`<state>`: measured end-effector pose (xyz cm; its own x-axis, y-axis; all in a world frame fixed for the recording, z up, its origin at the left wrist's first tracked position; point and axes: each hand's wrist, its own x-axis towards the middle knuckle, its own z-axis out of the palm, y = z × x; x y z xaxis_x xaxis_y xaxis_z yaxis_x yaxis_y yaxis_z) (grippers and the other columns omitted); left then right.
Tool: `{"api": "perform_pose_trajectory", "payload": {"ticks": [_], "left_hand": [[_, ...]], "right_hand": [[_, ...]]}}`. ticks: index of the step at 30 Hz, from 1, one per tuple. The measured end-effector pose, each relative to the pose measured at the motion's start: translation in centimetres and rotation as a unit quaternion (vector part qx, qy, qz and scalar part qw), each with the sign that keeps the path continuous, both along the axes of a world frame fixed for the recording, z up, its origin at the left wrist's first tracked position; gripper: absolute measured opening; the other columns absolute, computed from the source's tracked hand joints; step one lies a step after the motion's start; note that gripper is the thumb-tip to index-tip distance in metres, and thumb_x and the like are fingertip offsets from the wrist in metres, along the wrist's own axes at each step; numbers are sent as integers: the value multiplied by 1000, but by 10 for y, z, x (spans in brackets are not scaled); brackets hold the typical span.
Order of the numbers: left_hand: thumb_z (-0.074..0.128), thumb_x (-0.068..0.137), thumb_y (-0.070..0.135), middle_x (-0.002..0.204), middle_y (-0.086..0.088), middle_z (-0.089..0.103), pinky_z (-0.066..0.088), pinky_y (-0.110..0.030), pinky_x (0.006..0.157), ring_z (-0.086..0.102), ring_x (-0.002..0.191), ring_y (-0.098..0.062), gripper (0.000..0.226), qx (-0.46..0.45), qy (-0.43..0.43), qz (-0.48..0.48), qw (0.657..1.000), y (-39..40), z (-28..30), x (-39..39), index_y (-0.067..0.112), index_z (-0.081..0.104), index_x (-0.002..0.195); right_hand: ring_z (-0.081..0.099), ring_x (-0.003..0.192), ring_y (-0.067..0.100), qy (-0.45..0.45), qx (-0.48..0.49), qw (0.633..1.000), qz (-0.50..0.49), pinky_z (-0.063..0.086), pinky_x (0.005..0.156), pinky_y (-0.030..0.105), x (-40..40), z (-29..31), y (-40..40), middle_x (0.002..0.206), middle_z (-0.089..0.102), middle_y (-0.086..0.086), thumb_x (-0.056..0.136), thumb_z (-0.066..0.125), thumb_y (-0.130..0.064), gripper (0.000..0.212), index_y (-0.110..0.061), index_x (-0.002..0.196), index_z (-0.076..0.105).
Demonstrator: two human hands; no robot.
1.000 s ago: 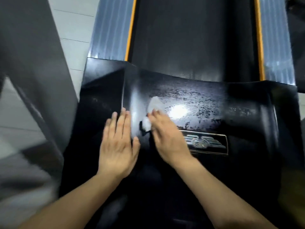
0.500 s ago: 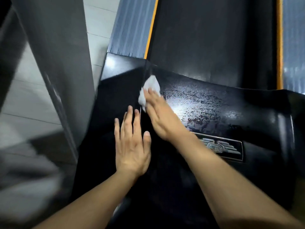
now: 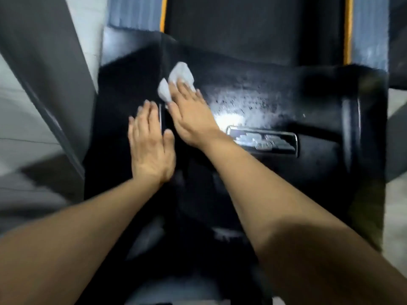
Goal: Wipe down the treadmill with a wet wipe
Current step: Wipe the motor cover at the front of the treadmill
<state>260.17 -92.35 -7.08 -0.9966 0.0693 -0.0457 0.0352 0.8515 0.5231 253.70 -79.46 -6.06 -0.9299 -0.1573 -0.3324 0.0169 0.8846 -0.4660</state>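
Observation:
The treadmill's glossy black motor cover point(image 3: 319, 102) fills the middle of the view, with a wet, streaky patch around a bright glare spot. A white wet wipe point(image 3: 178, 76) lies crumpled on the cover's upper left part. My right hand point(image 3: 191, 116) presses flat on the wipe with straight fingers, and most of the wipe sticks out beyond the fingertips. My left hand point(image 3: 150, 144) rests flat on the cover just left of the right hand, fingers straight, holding nothing.
A chrome logo badge point(image 3: 264, 139) sits on the cover right of my right wrist. The dark running belt point(image 3: 253, 25) lies beyond, edged by orange strips point(image 3: 347, 29) and grey side rails point(image 3: 134, 12). A grey upright post point(image 3: 44, 62) slants at left over pale floor tiles.
My right hand has pushed the wipe up the cover toward the belt edge and slightly right. The left hand stayed flat beside it. The camera view shifted.

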Motion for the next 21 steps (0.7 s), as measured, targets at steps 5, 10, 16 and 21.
{"api": "perform_pose_trajectory", "payload": {"ticks": [5, 10, 16, 21], "left_hand": [[22, 100, 36, 167, -17, 21, 6, -46, 128, 18, 156, -30, 69, -1, -38, 26, 999, 5, 6, -4, 1, 25, 159], [35, 99, 28, 170, -19, 11, 8, -48, 128, 10, 157, -34, 71, -90, -24, -56, 994, 12, 20, 28, 2, 14, 161], [35, 99, 31, 169, -20, 15, 6, -52, 128, 12, 157, -34, 70, -164, -9, -169, 972, 19, 25, 93, 0, 19, 160], [29, 101, 32, 170, -18, 14, 2, -50, 129, 10, 158, -32, 68, -169, -13, -158, 973, 21, 24, 94, 0, 19, 160]], "right_hand": [[21, 153, 18, 26, -51, 998, -3, 10, 126, 43, 131, 18, 3, 164, 30, 8, 100, 20, -32, 62, -8, 155, 33], [10, 155, 11, 32, -12, 999, -23, 12, 127, 41, 239, 38, 25, 167, 21, 2, 106, 38, -28, 57, -15, 159, 26], [11, 156, 19, -13, 142, 976, -165, 15, 126, 46, 311, 42, 128, 169, 13, 5, 105, 36, -35, 64, -13, 161, 16], [-6, 156, 19, -62, 200, 917, -339, 7, 127, 46, 310, 41, 178, 170, -3, 6, 104, 14, -51, 70, -15, 162, -1]]}}
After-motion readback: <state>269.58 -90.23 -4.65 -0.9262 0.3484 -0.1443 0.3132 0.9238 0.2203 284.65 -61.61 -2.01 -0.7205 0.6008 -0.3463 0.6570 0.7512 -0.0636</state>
